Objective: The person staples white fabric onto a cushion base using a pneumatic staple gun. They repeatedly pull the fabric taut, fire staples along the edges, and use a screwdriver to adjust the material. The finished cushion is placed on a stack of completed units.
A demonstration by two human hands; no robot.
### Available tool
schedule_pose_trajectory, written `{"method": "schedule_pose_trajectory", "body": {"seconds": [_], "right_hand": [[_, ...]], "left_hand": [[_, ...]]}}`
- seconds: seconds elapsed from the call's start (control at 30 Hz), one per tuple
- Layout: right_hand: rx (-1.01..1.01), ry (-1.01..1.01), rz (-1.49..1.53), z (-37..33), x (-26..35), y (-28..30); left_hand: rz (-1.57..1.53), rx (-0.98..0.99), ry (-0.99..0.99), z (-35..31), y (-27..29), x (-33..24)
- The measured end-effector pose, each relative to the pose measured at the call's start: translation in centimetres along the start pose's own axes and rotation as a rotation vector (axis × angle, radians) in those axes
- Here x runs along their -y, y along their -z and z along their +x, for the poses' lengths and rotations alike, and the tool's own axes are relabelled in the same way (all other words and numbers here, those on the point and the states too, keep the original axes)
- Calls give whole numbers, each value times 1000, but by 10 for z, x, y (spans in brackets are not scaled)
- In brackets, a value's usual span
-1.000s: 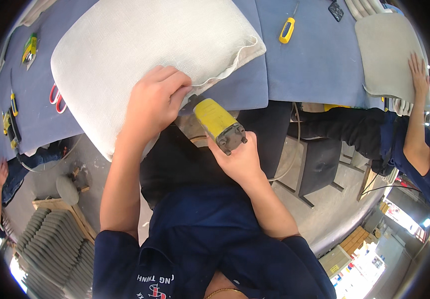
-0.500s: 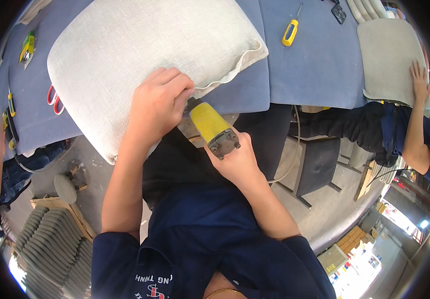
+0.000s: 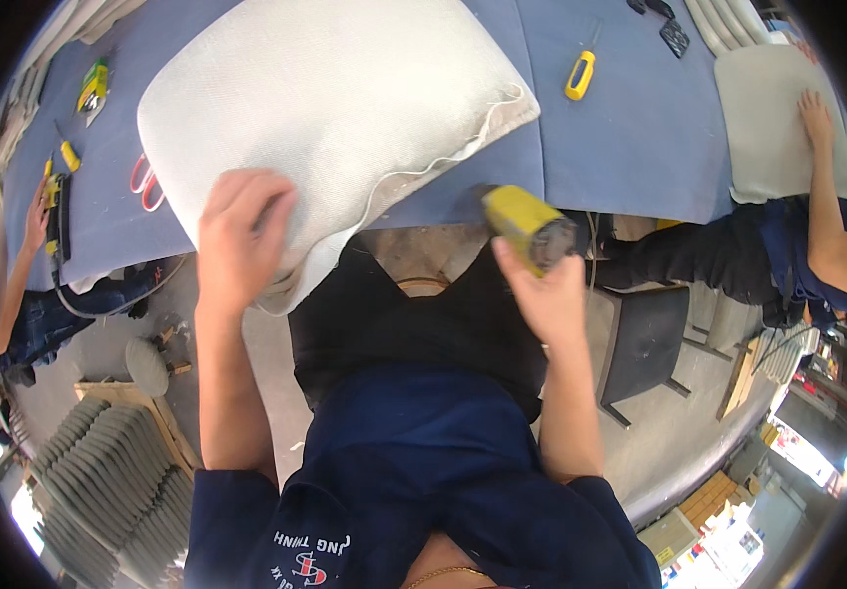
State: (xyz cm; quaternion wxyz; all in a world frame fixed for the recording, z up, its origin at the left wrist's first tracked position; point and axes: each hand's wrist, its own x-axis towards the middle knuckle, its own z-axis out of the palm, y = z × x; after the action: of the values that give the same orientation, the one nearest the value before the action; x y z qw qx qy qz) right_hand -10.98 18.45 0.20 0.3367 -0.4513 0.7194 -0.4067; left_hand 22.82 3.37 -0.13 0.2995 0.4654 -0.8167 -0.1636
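Observation:
A pale off-white seat cushion (image 3: pixel 330 103) lies on the blue-grey covered table, its loose cloth edge (image 3: pixel 399 177) curling along the near side. My left hand (image 3: pixel 242 231) is over the cushion's near left part, fingers loosely bent and thumb apart, with nothing seen in it. Whether it touches the cloth I cannot tell. To the right of the cushion, at the table's near edge, my right hand (image 3: pixel 553 304) grips a yellow staple gun (image 3: pixel 524 218). The gun's dark nose points up and left, apart from the cushion.
Red-handled scissors (image 3: pixel 148 184) lie left of the cushion, a yellow screwdriver (image 3: pixel 580 77) to its right. A co-worker's hand (image 3: pixel 816 120) rests on another cushion (image 3: pixel 772 118) at far right. Another person's hand (image 3: pixel 38 218) is at far left. Stacked grey cushions (image 3: pixel 114 471) stand lower left.
My right hand has drawn the staple gun away from the cushion's edge, to the right. My left hand has let go of the cloth edge and moved left and down.

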Motion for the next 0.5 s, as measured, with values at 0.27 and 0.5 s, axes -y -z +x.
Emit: {"method": "schedule_pose_trajectory", "body": {"seconds": [0.27, 0.5], "right_hand": [[-135, -361, 208, 39, -30, 49], [-129, -431, 249, 60, -48, 65]], "left_hand": [[-176, -270, 379, -66, 4, 52], [-410, -428, 480, -24, 16, -20]]}}
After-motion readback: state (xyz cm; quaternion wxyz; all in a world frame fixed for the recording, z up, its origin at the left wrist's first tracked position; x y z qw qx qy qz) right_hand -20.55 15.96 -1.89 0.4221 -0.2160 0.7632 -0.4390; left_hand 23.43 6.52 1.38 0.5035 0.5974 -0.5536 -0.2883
